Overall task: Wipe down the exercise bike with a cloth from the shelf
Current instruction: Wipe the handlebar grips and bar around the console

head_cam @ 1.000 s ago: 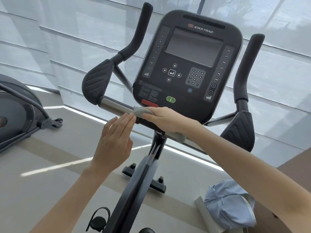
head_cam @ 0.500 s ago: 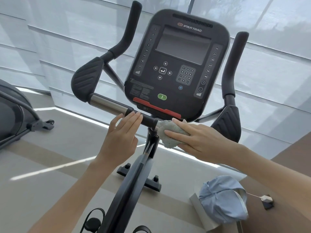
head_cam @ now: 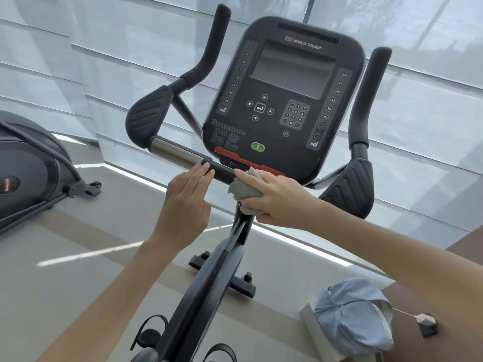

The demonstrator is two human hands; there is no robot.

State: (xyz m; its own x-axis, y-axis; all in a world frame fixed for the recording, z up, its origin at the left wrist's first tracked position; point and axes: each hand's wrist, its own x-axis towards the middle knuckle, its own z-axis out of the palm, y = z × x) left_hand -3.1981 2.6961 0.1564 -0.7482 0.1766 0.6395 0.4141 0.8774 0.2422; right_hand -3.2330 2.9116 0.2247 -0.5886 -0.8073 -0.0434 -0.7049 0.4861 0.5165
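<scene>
one head-worn wide-angle view looks forward and down, close over the bike's console and handlebar.

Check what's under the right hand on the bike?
A crumpled grey cloth sits under the right hand, pressed where the handlebar meets the stem below the console. The bar and stem surface beneath the cloth is covered, so its state can't be seen.

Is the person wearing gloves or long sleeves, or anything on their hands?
No gloves. The left hand and right hand are bare, with no rings or watch showing. Both forearms are bare too, with no sleeves as far as the picture reaches. The fingernails look short and unpainted.
</scene>
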